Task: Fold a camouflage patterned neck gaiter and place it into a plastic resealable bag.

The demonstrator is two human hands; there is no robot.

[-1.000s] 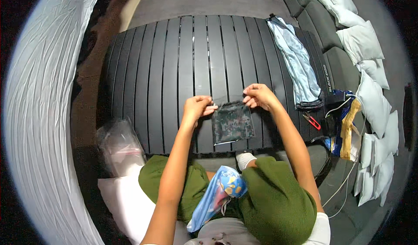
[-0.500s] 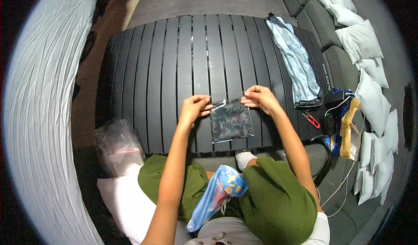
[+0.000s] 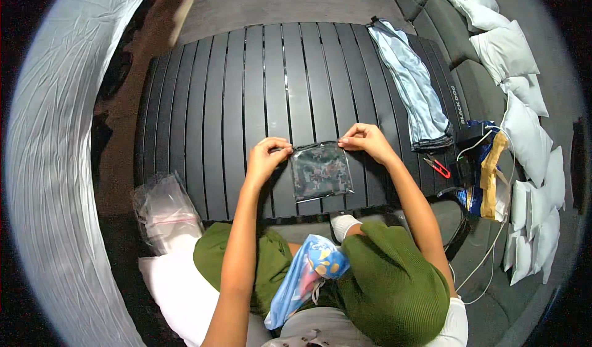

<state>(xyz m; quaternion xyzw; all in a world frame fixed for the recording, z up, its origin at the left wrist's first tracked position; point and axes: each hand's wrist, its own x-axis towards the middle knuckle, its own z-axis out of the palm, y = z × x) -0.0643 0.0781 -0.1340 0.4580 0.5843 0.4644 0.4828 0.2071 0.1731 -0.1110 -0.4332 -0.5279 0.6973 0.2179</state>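
Observation:
A clear plastic bag point(image 3: 322, 173) with dark, camouflage-patterned folded cloth inside lies at the near edge of the black slatted table point(image 3: 259, 88). My left hand point(image 3: 267, 156) pinches the bag's upper left corner between thumb and fingers. At the upper right corner, my right hand point(image 3: 366, 141) has the same sort of pinch. The bag's top edge runs between both hands, and its lower part rests on the slats.
Light blue folded cloth point(image 3: 412, 88) lies on the table's right side, above red-handled thread snips point(image 3: 438, 167). Clear empty bags point(image 3: 168, 214) sit at the near left. A blue-and-gold package point(image 3: 490, 180) and white cables are at the right, beside a grey sofa with several white pillows point(image 3: 505, 51).
The top edge of the bag has been drawn straighter between my hands, and the pale bit at its upper left no longer shows. The view has shifted slightly.

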